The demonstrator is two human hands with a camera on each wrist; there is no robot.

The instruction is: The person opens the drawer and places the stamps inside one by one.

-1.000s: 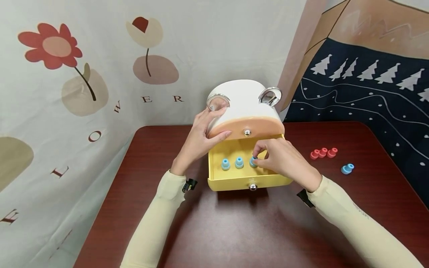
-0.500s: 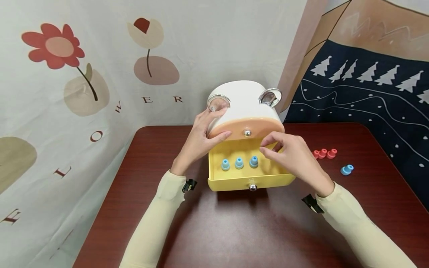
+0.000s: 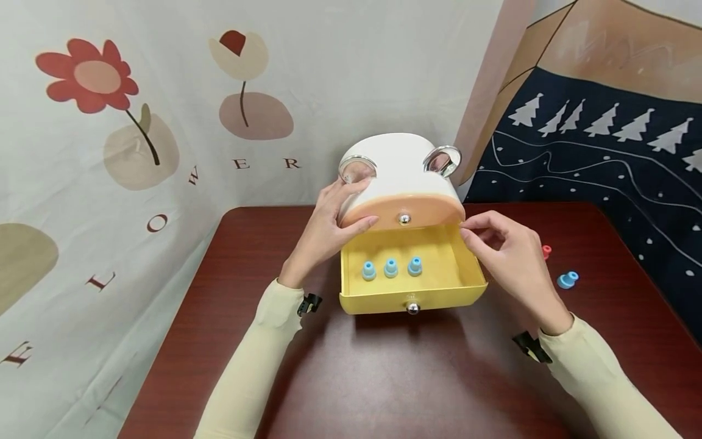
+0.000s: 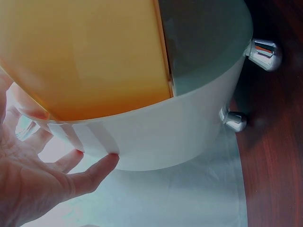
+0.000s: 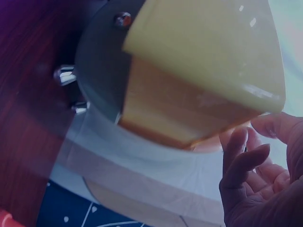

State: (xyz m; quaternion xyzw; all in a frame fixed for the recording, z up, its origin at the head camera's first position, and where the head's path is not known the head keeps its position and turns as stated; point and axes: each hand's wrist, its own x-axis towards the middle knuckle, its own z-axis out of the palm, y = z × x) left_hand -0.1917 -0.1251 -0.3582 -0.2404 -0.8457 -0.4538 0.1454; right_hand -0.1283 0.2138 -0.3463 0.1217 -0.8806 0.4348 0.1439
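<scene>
My left hand (image 3: 329, 222) rests on the left side of a small white drawer cabinet (image 3: 403, 155), thumb laid across its orange upper drawer front (image 3: 433, 210). In the left wrist view its fingers touch the white side wall (image 4: 165, 135). The yellow lower drawer (image 3: 384, 302) is pulled out, with a silver knob (image 3: 413, 308). Three small blue peg-shaped pieces (image 3: 391, 268) stand upright in a row inside it. My right hand (image 3: 510, 256) is beside the drawer's right side, fingers loosely bent and holding nothing, fingertips near the cabinet's right front corner.
A blue piece (image 3: 567, 280) lies on its side on the brown table (image 3: 351, 378) at the right. Part of a red piece (image 3: 546, 251) shows behind my right hand. Two silver rings (image 3: 443, 160) stick up from the cabinet top. Printed cloth (image 3: 329, 73) hangs behind the table.
My right hand has let go of the rightmost blue piece in the drawer and moved right, out past the drawer's side. It now covers most of the red pieces. My left hand stays put.
</scene>
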